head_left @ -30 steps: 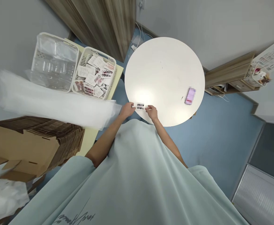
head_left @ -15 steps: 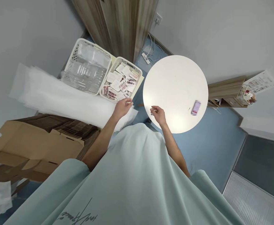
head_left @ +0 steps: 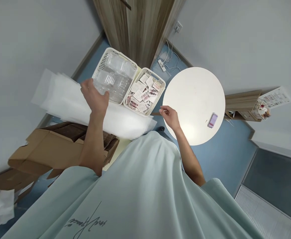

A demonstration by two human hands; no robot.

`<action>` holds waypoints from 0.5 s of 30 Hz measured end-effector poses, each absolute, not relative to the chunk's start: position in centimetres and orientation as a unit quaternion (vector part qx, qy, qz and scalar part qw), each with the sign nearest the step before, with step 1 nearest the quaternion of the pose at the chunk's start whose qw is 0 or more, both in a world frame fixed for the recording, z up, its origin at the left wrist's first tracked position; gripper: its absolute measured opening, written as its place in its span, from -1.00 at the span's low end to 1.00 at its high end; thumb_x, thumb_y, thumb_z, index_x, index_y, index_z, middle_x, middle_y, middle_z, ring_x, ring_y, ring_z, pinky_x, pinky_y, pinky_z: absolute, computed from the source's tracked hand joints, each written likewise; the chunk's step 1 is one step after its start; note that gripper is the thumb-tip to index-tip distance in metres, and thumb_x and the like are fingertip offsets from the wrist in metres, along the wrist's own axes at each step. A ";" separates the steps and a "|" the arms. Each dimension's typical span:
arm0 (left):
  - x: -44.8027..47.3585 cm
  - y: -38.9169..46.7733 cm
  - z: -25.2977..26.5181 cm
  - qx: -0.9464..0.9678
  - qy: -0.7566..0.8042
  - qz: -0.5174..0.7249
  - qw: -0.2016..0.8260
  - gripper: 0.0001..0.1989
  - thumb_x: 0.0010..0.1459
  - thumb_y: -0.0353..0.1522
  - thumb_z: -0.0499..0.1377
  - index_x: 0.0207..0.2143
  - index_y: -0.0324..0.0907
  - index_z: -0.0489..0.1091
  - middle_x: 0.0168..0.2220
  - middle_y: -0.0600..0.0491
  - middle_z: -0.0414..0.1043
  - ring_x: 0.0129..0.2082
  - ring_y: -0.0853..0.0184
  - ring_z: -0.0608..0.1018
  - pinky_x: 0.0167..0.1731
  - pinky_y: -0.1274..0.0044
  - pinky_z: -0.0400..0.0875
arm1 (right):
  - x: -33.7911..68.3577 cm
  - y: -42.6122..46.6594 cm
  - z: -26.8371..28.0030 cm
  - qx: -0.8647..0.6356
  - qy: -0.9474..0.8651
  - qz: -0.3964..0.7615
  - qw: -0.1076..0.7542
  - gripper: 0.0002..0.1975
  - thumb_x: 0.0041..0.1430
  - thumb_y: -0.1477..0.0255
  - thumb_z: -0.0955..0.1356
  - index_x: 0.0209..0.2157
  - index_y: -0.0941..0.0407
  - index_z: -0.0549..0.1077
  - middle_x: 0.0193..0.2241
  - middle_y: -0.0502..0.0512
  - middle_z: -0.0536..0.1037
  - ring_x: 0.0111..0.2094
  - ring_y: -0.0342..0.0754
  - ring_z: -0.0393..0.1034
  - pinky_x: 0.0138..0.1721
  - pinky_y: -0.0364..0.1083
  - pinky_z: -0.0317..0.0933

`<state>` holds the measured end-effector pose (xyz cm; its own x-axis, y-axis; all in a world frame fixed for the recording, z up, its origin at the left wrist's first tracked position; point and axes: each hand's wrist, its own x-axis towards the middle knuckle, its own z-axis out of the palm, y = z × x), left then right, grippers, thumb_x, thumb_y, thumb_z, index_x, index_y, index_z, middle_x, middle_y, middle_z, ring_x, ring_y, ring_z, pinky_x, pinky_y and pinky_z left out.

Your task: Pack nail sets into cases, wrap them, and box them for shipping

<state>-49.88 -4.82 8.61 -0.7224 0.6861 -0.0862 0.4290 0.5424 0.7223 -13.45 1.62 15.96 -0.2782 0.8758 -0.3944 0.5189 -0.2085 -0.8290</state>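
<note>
My left hand (head_left: 95,97) reaches out at the left edge of a white basket (head_left: 134,77) that holds clear plastic packaging (head_left: 112,79). Its thumb stands apart from the fingers, and nothing shows in its grasp. Close by the rim of the round white table (head_left: 197,86), my right hand (head_left: 170,117) hovers with fingers curled in towards the thumb; what they hold, if anything, is hidden. Between the hands stands a smaller white basket (head_left: 163,87), full of small cards (head_left: 142,94), several bearing dark red or pink pieces.
White translucent sheets (head_left: 68,101) lie stacked before the baskets. Folded cardboard boxes (head_left: 53,149) are at the left. A blurred purple object (head_left: 212,120) rests on the table. A power strip (head_left: 161,65) with cables lies on the floor by the wooden cabinet (head_left: 137,30).
My left hand has moved left and away from me, from beside the card basket to the packaging basket, its fingers spreading. My right hand stays near the table edge. The camera view has shifted.
</note>
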 end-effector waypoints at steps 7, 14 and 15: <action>-52.4 -3.7 6.9 0.302 0.877 0.279 0.250 0.00 0.17 -0.53 0.58 0.48 -0.43 0.10 0.51 -0.19 0.24 0.51 0.02 0.22 0.59 0.15 -0.01 | -14.4 1.2 16.4 -0.581 -0.614 0.511 0.157 -0.59 0.31 0.03 0.51 -0.01 0.04 0.69 -0.09 0.16 0.79 -0.06 0.13 0.69 0.13 0.14 0.57; -52.0 -4.0 8.7 0.308 0.873 0.299 0.232 0.17 0.04 -0.46 0.68 0.53 -0.42 0.09 0.46 -0.21 0.28 0.48 -0.01 0.32 0.58 0.11 0.07 | -14.2 0.9 17.1 -0.579 -0.623 0.507 0.143 -0.54 0.33 -0.01 0.48 0.02 0.04 0.68 -0.05 0.18 0.78 -0.02 0.14 0.70 0.18 0.16 0.56; -51.6 -4.0 9.2 0.311 0.866 0.317 0.231 0.19 0.00 -0.41 0.71 0.51 -0.40 0.14 0.44 -0.20 0.30 0.45 0.00 0.36 0.57 0.10 0.12 | -14.1 0.9 17.2 -0.575 -0.624 0.508 0.148 -0.53 0.33 -0.02 0.48 0.02 0.04 0.68 -0.05 0.18 0.78 -0.02 0.14 0.70 0.18 0.16 0.56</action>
